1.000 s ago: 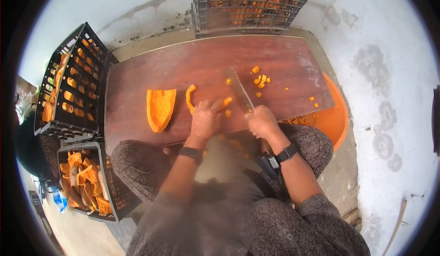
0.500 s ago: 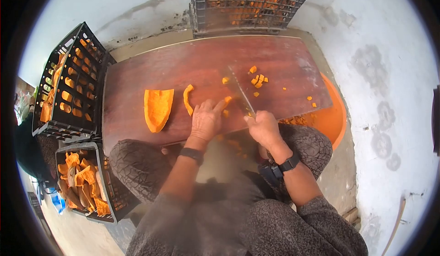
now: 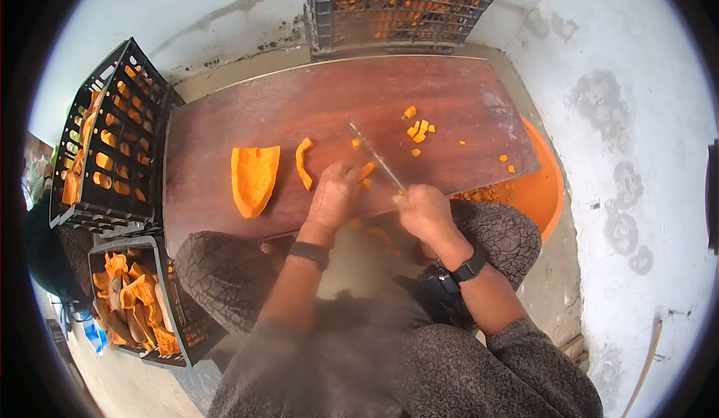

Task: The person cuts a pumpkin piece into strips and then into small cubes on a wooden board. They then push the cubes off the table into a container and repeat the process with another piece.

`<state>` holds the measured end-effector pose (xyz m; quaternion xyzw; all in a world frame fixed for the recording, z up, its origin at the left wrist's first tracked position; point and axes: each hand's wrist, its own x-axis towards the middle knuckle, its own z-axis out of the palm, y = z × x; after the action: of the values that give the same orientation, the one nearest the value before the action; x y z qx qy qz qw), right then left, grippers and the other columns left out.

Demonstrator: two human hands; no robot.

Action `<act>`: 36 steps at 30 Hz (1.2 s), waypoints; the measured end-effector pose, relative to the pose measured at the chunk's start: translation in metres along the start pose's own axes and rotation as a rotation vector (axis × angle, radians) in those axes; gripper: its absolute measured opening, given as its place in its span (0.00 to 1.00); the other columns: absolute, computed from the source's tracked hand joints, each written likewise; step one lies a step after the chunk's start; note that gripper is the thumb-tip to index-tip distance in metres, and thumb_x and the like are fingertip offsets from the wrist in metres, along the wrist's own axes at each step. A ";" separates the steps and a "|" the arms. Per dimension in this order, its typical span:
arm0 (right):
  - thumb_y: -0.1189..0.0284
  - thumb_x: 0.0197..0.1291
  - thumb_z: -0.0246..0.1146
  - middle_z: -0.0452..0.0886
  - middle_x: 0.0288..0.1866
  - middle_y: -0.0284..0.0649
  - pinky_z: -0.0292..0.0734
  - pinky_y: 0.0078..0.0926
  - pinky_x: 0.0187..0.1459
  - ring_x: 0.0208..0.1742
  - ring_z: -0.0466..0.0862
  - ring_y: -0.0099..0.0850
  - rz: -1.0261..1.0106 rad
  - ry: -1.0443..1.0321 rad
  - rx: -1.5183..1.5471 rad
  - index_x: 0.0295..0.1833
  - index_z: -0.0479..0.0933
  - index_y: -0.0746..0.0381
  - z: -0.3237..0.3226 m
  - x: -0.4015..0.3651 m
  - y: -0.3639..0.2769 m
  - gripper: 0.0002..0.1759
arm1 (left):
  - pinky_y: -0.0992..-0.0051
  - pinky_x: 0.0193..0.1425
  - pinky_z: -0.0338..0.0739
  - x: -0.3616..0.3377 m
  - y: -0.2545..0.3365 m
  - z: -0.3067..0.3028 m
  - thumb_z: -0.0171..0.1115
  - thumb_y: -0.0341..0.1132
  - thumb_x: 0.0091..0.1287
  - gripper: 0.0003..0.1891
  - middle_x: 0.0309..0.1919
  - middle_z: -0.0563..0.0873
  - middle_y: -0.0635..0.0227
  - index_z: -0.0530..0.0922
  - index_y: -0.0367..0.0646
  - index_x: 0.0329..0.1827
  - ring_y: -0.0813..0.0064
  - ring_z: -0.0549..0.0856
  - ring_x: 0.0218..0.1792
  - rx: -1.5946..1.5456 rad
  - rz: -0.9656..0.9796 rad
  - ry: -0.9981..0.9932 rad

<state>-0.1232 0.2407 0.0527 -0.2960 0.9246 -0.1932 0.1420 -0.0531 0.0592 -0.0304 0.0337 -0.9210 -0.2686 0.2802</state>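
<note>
**Dicing a squash strip at the board's near edge**

The left hand (image 3: 335, 193) pins a strip (image 3: 365, 171) flat near the board's (image 3: 299, 103) near edge, fingers curled over it. The right hand (image 3: 423, 212) is closed round the knife (image 3: 374, 156) handle, and the blade slants toward the far edge just beside the left fingertips. The step looks like dicing, judging by the cubes (image 3: 418, 129) lying toward the far right corner. The next cut calls for tucked fingertips and a blade squared across the strip.

Short orange squash strip (image 3: 366, 171) lies flat; knife (image 3: 374, 157) slants across it — blade tilted.
</note>
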 end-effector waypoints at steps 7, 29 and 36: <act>0.62 0.61 0.62 0.82 0.32 0.61 0.77 0.51 0.45 0.40 0.83 0.59 0.004 0.010 0.011 0.33 0.81 0.71 -0.003 0.000 -0.005 0.19 | 0.59 0.51 0.78 -0.004 0.012 -0.010 0.68 0.30 0.57 0.13 0.39 0.81 0.55 0.82 0.42 0.45 0.52 0.82 0.43 0.083 -0.220 -0.013; 0.66 0.62 0.61 0.84 0.32 0.57 0.77 0.50 0.45 0.41 0.84 0.55 -0.012 -0.094 -0.206 0.34 0.83 0.67 -0.013 0.001 -0.027 0.14 | 0.57 0.50 0.75 -0.012 -0.006 -0.001 0.62 0.22 0.57 0.09 0.38 0.79 0.54 0.78 0.39 0.40 0.50 0.80 0.44 -0.061 -0.127 0.035; 0.67 0.63 0.60 0.83 0.30 0.55 0.77 0.51 0.43 0.37 0.84 0.55 -0.023 -0.081 -0.201 0.34 0.81 0.67 -0.021 -0.008 -0.036 0.13 | 0.59 0.49 0.76 -0.012 -0.008 0.000 0.62 0.21 0.54 0.09 0.35 0.78 0.55 0.79 0.38 0.38 0.51 0.79 0.41 -0.095 -0.128 0.036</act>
<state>-0.1075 0.2247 0.0886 -0.3271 0.9293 -0.0891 0.1466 -0.0439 0.0545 -0.0405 0.0837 -0.8981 -0.3287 0.2801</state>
